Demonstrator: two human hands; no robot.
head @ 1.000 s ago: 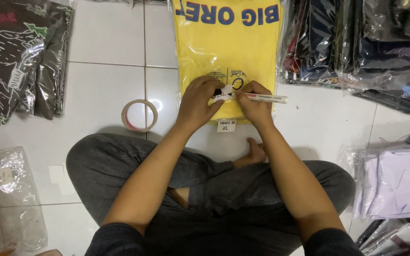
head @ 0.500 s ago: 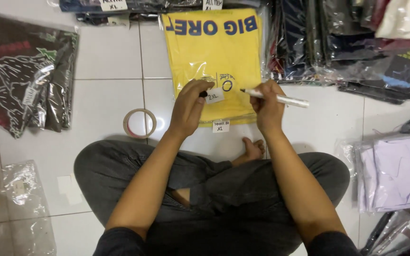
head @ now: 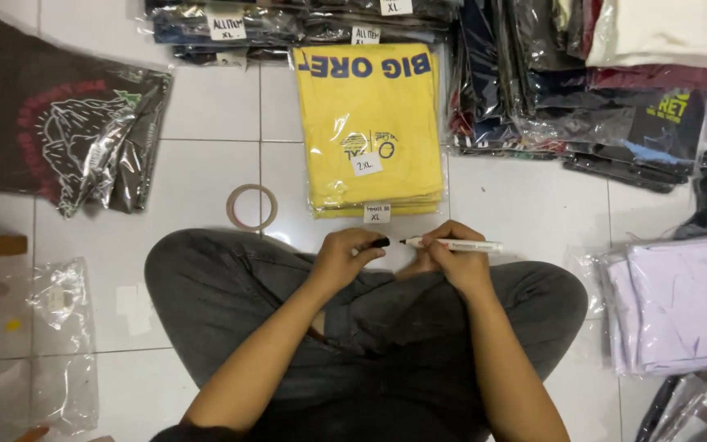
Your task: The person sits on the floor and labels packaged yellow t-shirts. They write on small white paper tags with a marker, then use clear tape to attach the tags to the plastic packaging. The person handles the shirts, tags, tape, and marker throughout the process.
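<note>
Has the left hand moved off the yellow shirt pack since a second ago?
Yes. The left hand has come off the yellow shirt pack, back toward the person's lap, and now holds the black cap beside the marker.

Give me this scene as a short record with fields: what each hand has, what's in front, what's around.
left hand: pinches a black marker cap
right hand: grips a white marker, tip toward the cap, a small gap between
in front: yellow bagged shirt stack with white size labels
left of stack: tape roll flat on the tile floor
far left: dark bagged shirt
right: white bagged shirts
</note>
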